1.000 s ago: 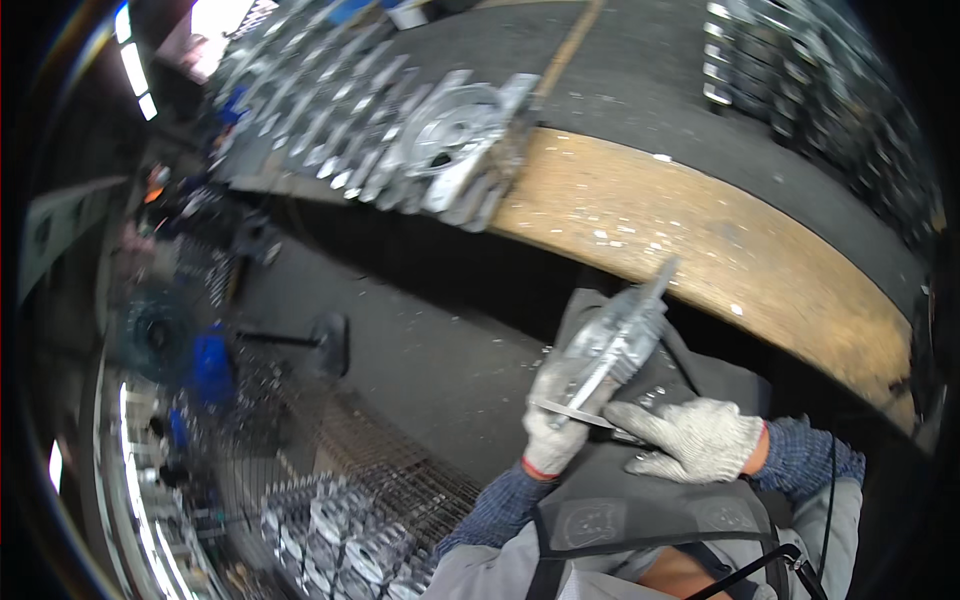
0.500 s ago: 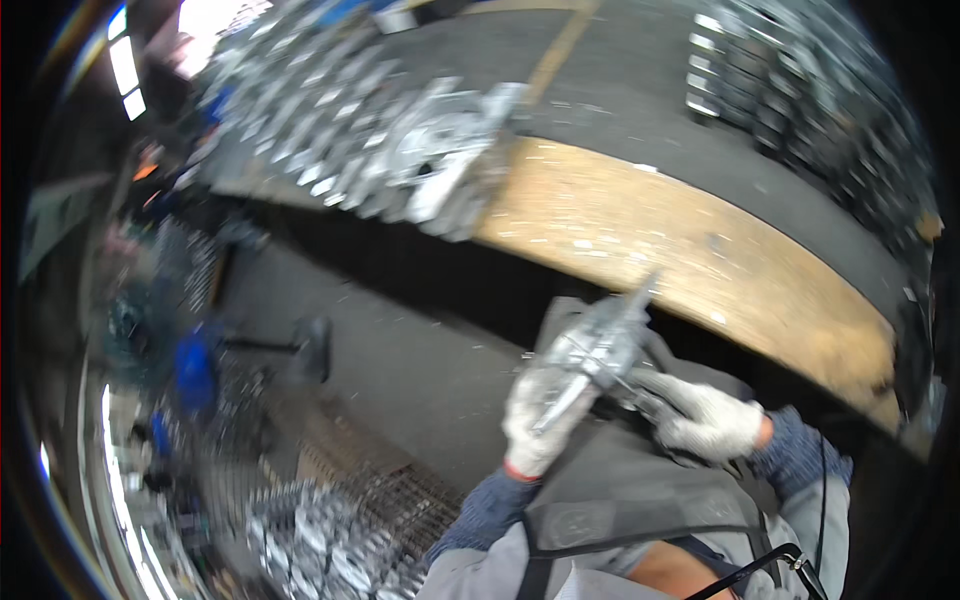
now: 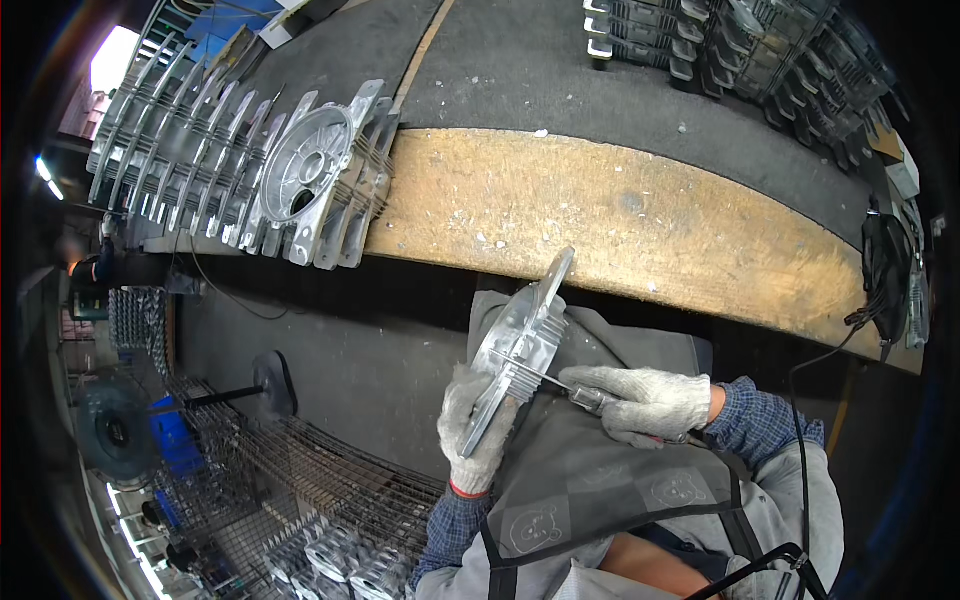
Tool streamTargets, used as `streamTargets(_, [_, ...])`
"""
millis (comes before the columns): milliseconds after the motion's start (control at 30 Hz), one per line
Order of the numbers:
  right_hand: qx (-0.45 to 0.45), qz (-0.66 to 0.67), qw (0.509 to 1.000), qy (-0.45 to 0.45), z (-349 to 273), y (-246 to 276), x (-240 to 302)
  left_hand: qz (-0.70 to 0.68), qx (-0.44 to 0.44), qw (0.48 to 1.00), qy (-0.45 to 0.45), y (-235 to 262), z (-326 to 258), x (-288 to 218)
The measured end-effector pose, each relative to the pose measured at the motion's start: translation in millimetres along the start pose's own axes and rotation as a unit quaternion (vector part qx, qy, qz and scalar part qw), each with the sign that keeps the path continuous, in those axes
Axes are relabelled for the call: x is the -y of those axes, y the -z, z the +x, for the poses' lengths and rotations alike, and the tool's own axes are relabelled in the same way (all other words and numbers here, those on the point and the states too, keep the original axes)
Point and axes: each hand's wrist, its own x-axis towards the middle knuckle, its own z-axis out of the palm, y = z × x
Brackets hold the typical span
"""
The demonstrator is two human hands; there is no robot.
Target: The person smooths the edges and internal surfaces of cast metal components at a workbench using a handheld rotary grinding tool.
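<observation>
My left hand, in a white knitted glove, is closed round the lower edge of a silver finned metal casting. The casting is tilted on edge over my lap, in front of the bench. In my right hand, gloved too, is a hand tool with a grey metallic body and a thin rod. Its rod reaches left to the casting's fins and appears to touch them. My fingers hide most of the tool's body. A dark grey apron covers my lap behind both.
A wooden bench strip scattered with metal chips crosses ahead. Rows of finned castings stand at its left; dark stacked parts rise far right. A black cable hangs at right. Lower left, a wire basket holds more castings.
My view has swung, shifting the bench and castings left in the picture. Both hands still hold the casting and the tool; the tool's rod now shows clearly against the fins.
</observation>
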Motion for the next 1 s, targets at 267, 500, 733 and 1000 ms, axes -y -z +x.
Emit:
streamTargets(267, [-0.018, -0.043, 0.998, 0.053, 4.0, -9.3, -15.1, -0.014, -0.008, 1.0, -0.007, -2.4, -3.3, 9.0])
streamTargets(500, [-0.015, -0.047, 0.999, -0.001, 6.3, -13.4, 0.8, -0.009, -0.005, 1.0, -0.003, -0.2, 0.4, 4.2])
streamTargets(733, [0.024, 0.038, 0.999, 0.007, 13.9, -7.8, -3.6, -0.01, -0.024, 0.999, -0.025, 0.0, 0.6, 4.5])
streamTargets(1000, [-0.064, -0.081, 0.988, 0.113, 16.1, 8.1, -37.8, 0.018, -0.005, 0.998, -0.068, 1.1, -0.5, 1.6])
